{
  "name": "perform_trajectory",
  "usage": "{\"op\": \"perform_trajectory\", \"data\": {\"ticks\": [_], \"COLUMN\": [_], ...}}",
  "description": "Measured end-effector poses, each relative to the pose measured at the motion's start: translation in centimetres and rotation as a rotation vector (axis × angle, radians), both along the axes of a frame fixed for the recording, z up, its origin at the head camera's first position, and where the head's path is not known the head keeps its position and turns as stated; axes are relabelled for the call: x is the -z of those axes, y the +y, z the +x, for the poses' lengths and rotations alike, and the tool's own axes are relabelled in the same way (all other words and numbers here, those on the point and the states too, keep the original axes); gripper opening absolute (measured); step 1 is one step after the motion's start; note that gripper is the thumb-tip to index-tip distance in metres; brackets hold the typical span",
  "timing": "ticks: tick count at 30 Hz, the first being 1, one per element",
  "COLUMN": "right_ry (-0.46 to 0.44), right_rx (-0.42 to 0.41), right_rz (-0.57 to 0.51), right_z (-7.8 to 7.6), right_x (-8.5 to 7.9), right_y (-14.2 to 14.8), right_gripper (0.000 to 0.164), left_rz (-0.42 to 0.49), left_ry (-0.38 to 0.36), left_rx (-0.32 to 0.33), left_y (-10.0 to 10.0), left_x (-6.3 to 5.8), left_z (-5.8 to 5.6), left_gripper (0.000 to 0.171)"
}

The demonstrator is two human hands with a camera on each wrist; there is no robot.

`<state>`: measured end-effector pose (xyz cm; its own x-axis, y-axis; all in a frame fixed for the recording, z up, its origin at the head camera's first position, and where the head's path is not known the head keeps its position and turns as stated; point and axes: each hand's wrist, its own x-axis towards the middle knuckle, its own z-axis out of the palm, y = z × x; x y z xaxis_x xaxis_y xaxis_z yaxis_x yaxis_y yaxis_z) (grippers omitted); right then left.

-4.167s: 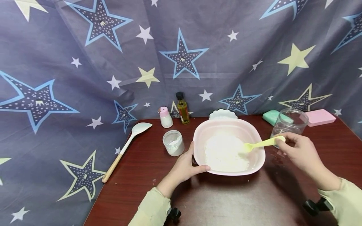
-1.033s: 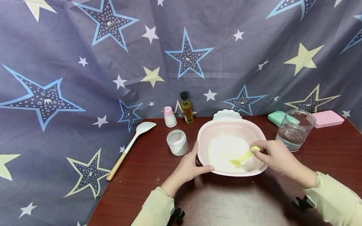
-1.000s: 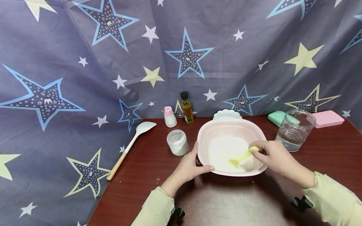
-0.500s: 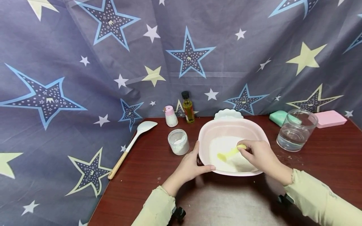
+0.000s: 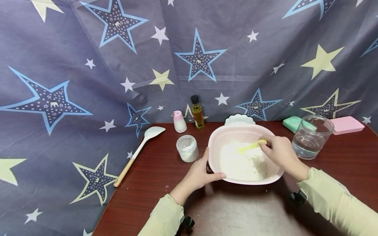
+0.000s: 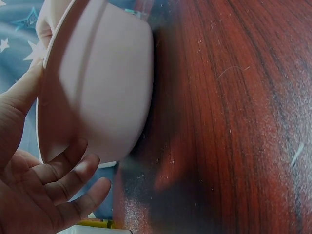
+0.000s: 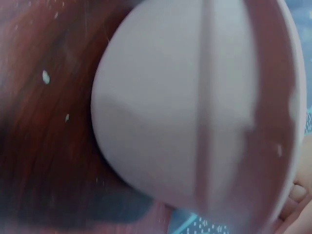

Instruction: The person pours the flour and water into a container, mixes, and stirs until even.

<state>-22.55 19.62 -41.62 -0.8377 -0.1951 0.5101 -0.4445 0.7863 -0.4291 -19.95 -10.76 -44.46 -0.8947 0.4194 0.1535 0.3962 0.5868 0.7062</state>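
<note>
A pale pink basin stands on the table, holding white flour-like powder with a clumped patch at its right. My left hand grips the basin's near-left side; in the left wrist view the thumb lies at the rim and the other fingers reach along the outer wall. Over the basin's right side, my right hand pinches the handle of a yellow spoon. The spoon's tip is down at the powder, toward the back of the basin. The right wrist view mostly shows the basin's outer wall.
Left of the basin is a jar of white powder. Behind it stand a pink-capped shaker and an oil bottle. A long-handled ladle lies leftmost. At right are a glass of water, a green block and a pink block.
My right hand has come from the glass side into the basin, swept the spoon leftward near the front, then moved back and right. Clumps now show in the powder. The left hand keeps its grip.
</note>
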Motion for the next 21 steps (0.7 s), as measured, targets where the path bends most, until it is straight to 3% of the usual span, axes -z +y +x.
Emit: {"op": "perform_trajectory", "data": {"ticks": [12, 21], "right_ry": [-0.1, -0.134], "right_rx": [0.051, -0.069], "right_rz": [0.047, 0.092], "right_z": [1.3, 2.9], "right_x": [-1.7, -2.6], "right_y": [4.4, 5.1], "right_gripper": [0.011, 0.006], "left_rz": [-0.007, -0.004], "left_ry": [0.003, -0.024], "left_rx": [-0.001, -0.011], "left_y": [0.1, -0.1], "left_x": [-0.1, -0.3], "left_z": [0.0, 0.2], "left_gripper": [0.112, 0.113]}}
